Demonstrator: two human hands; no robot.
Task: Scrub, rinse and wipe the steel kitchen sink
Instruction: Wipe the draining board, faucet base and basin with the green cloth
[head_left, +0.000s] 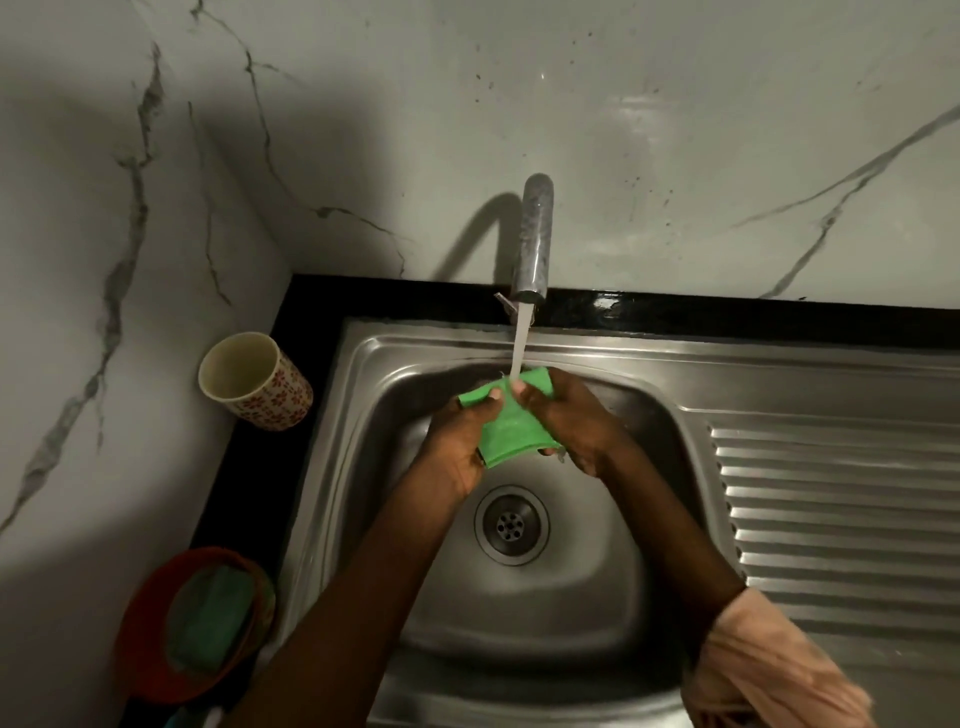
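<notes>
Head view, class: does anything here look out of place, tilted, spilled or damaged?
Little stands out. The patterned cup left of the sink seems to lean, though the wide lens may cause that. Dark specks dot the marble wall. Both hands hold the green cloth under running water.

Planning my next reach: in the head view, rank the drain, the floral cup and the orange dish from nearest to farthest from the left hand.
Measured from the left hand, which grips the green scrub pad:
1. Drain, just below the hand in the basin.
2. Floral cup, on the black counter to the left.
3. Orange dish, at the lower left corner.
</notes>
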